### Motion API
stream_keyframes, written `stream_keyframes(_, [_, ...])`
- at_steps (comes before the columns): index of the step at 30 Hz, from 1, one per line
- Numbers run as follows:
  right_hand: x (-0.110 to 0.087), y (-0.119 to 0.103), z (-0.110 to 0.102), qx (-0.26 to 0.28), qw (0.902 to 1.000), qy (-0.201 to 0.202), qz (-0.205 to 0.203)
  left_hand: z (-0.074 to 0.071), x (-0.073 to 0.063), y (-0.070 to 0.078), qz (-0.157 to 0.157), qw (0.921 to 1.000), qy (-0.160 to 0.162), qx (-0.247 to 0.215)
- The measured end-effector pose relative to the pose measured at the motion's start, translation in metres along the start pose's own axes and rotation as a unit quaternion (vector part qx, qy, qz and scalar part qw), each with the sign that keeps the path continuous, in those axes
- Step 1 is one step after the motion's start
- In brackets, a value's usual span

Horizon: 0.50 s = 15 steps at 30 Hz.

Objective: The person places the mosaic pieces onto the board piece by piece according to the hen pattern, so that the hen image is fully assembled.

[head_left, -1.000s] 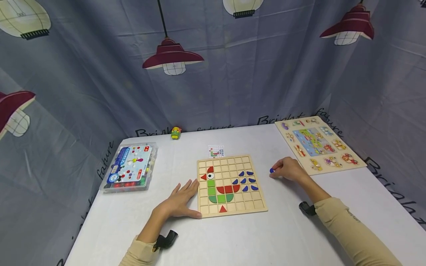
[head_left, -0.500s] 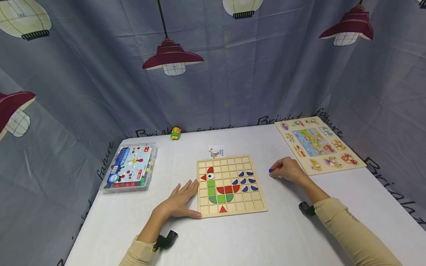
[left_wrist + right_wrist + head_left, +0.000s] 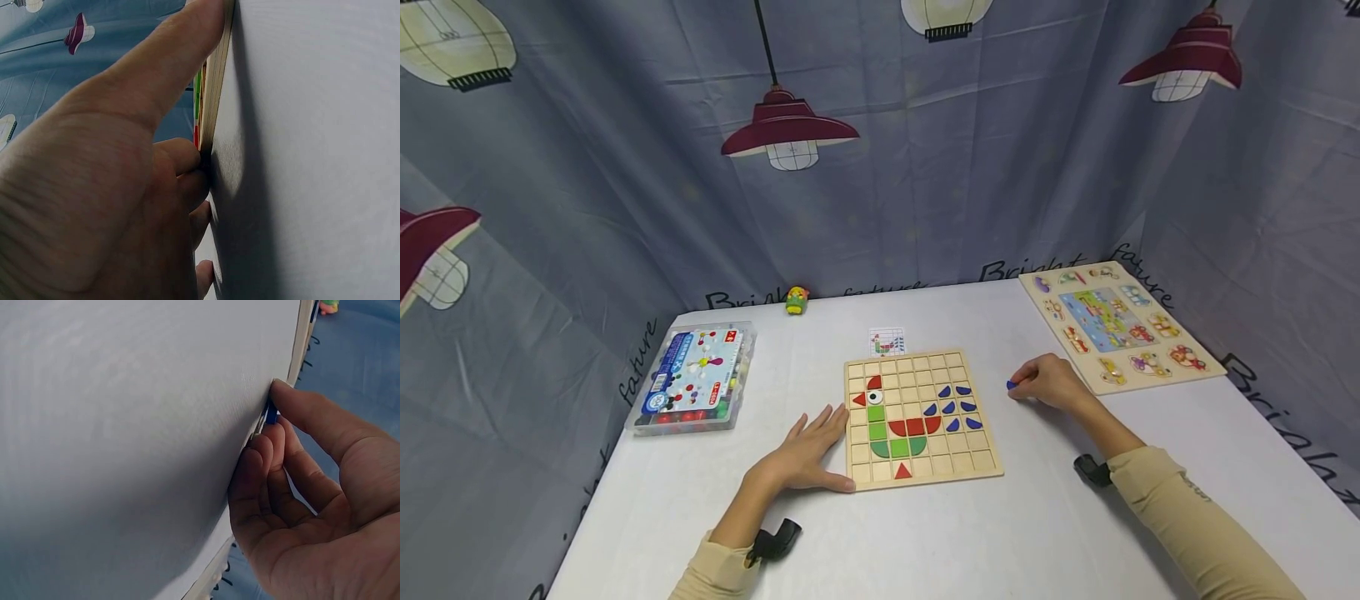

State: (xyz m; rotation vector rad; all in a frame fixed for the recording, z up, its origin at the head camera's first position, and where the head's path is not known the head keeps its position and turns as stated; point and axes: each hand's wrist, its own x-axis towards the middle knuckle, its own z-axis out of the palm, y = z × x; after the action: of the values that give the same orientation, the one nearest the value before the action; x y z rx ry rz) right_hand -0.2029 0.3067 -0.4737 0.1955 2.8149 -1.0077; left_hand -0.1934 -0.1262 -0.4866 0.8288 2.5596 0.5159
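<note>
A wooden grid board [image 3: 981, 463] lies mid-table with flat coloured pieces forming a bird. Several blue half-round pieces [image 3: 948, 408] make its tail, and a red triangle [image 3: 902, 472] sits in the bottom row. My left hand [image 3: 801, 457] rests at the board's left side, fingers spread, thumb at the lower left corner; the left wrist view shows the thumb against the board's edge [image 3: 218, 81]. Right of the board, my right hand [image 3: 1051, 383] pinches a small blue piece [image 3: 272, 414] between thumb and fingers, low over the white table. The fingers cover much of that piece.
A small picture card [image 3: 887, 342] lies just behind the board. At the left stands a clear plastic box [image 3: 700, 371] of coloured parts, with a small yellow-green toy [image 3: 797, 300] at the back edge. A wooden picture puzzle [image 3: 1112, 329] lies at the back right.
Both hands keep almost the same place. The blue piece in the right hand shifts very slightly; the board and its pieces stay as they were.
</note>
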Motion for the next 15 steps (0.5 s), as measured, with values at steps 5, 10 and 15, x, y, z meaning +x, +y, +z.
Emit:
stream_keyframes(5, [-0.0007, -0.0009, 0.0003, -0.001, 1.0000, 0.004, -0.003, -0.0012, 0.0003, 0.0011, -0.003, 1.0000, -0.002, 0.000])
stream_keyframes(10, [-0.0024, -0.0040, 0.0018, 0.000, 0.9999, 0.007, -0.012, -0.0016, 0.0002, 0.0017, -0.004, 1.0000, -0.002, 0.000])
stream_keyframes(15, [-0.0064, -0.0085, 0.0038, 0.005, 0.9998, 0.009, -0.016, -0.0011, 0.0000, 0.0017, -0.003, 1.0000, -0.002, 0.002])
